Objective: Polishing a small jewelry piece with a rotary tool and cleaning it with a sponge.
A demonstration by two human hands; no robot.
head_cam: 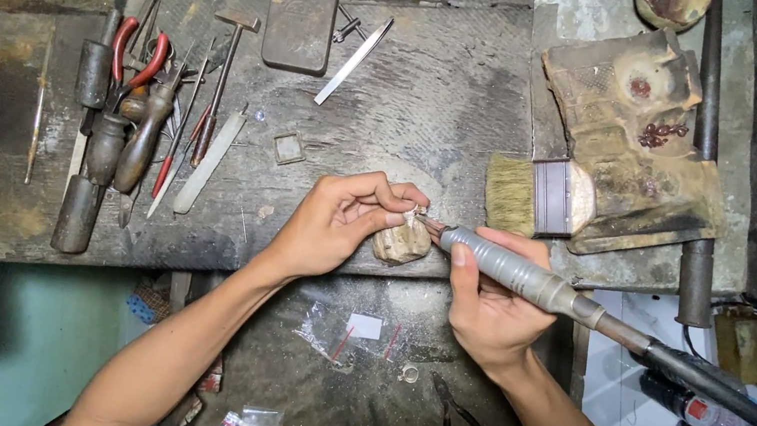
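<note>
Left hand (337,222) is pinching a small pale workpiece (412,216) against the worn bench peg (402,243), while the right hand (490,307) is gripping a rotary handpiece (516,271) (long axis running right to left), tip meeting the piece from the right.

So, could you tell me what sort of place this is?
Probably a small jeweller's or metalworker's bench: a scarred workbench, hand tools laid out, and a rotary handpiece in the right hand.
</note>
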